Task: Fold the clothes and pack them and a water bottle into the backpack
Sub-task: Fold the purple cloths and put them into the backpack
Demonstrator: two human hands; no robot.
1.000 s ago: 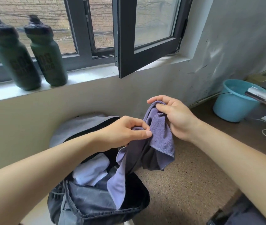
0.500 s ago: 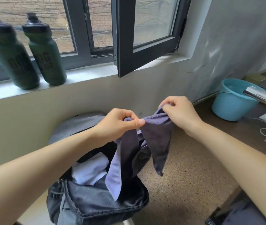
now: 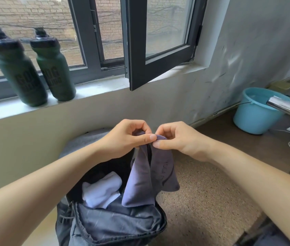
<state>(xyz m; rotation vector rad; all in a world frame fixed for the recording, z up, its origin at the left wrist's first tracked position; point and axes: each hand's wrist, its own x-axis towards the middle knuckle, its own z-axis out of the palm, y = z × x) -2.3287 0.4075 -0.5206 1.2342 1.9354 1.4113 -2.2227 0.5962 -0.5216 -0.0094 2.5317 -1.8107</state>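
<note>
Here left hand (image 3: 126, 137) and right hand (image 3: 178, 139) pinch purple cloth (image 3: 151, 176) with curled fingers, thumbs nearly touching, above open backpack (image 3: 116, 226), bottles at 10 o'clock.

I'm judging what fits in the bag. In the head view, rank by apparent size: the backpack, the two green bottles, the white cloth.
1. backpack, also nearest the camera.
2. left green bottle and right green bottle: alike, unranked.
3. white cloth, partly hidden inside.

Green bottles (image 3: 55, 68): dark lettering, blurred, unreadable.
</note>
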